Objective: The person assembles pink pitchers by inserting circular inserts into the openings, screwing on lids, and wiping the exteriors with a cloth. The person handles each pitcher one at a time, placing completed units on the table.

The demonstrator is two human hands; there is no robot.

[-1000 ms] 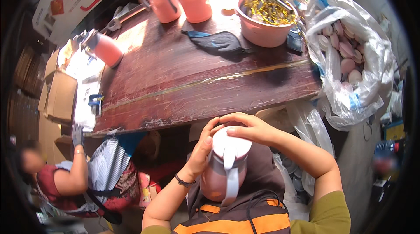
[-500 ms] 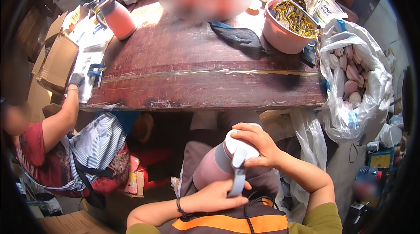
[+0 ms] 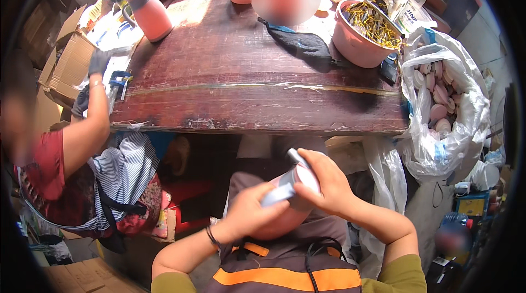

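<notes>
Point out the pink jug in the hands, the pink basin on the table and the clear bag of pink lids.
pink jug [image 3: 274, 226], head view, lower body.
pink basin [image 3: 356, 47], head view, outer wall.
clear bag of pink lids [image 3: 466, 123], head view, plastic side.

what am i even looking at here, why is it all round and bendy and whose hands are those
There is only one view, from a wide fisheye camera worn on a person's head, looking down; that lens bends straight edges near the rim. The two hands coming in from the bottom are the wearer's own. The left hand and right hand both grip a pink jug with a grey-white lid and handle, held over the lap. Ahead is a dark wooden table. On it stand another pink jug, a pink bowl of yellowish bits and a dark cloth. A clear plastic bag of pinkish round pieces sits at the right. A co-worker reaches onto the table from the left.
</notes>
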